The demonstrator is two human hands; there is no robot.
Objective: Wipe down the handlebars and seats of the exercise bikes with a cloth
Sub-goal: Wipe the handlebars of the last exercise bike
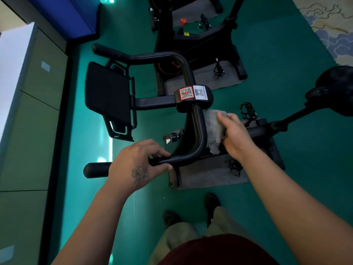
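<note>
Head view: left hand (140, 165) curled around near bar of black handlebar (198, 129), beside its end grip (96, 170). Right hand (234, 133) gripping grey cloth (214, 129), pressed against handlebar's right side below QR-labelled clamp (193, 93). Seat (333, 90) at far right, well apart.

dim teal light, glare streaks on floor (110, 148), edges warped.

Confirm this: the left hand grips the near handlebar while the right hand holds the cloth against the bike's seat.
Not the seat. The head view shows the right hand holding the cloth against the handlebar, just below the QR-code clamp. The left hand does grip the near bar.
</note>
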